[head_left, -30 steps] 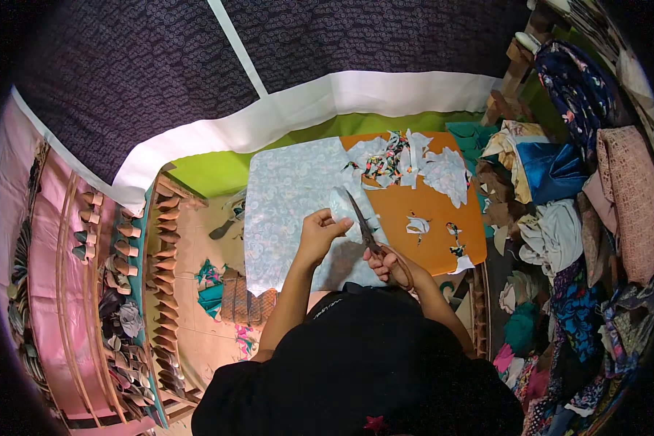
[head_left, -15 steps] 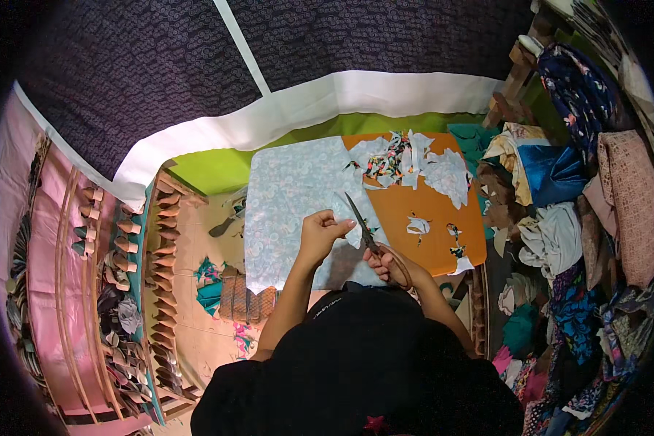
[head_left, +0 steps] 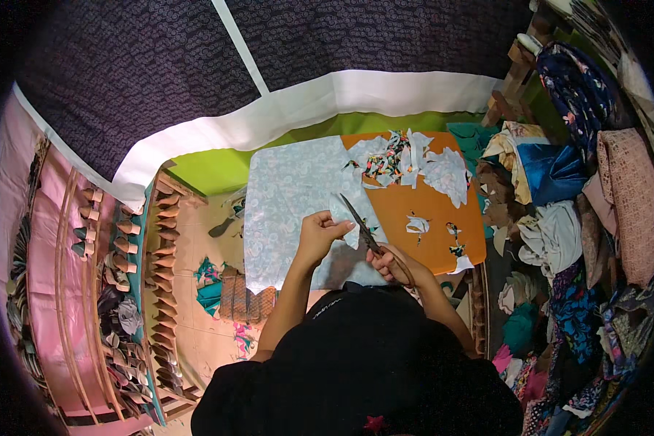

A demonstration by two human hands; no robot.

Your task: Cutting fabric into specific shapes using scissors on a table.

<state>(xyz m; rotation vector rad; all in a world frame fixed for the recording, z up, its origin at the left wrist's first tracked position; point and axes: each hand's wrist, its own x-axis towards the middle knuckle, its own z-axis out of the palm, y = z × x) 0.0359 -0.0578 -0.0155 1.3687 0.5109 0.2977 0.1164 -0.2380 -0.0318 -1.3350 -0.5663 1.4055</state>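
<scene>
Over the near part of the table, my left hand (head_left: pixel 322 236) pinches a small pale piece of fabric (head_left: pixel 339 206) between thumb and fingers. My right hand (head_left: pixel 389 263) grips a pair of dark scissors (head_left: pixel 365 230) by the handles, the blades pointing away and to the left, close beside the pale piece. Whether the blades touch it, I cannot tell. Beneath both hands a large pale fabric sheet (head_left: pixel 287 174) with a faint floral pattern covers the left of the orange tabletop (head_left: pixel 396 211). Its near edge hangs close to my body.
Floral and white offcuts (head_left: pixel 396 156) are heaped at the table's far right, with smaller scraps (head_left: pixel 417 225) nearer. Piled fabrics (head_left: pixel 552 232) crowd the right side. On the left stand wooden racks holding shoe-shaped pieces (head_left: pixel 165 261). A dark patterned curtain (head_left: pixel 160 94) hangs ahead.
The scissors have tilted slightly, their tips swinging a little left toward the pale piece. My right hand has shifted slightly right. My left hand stays nearly still.
</scene>
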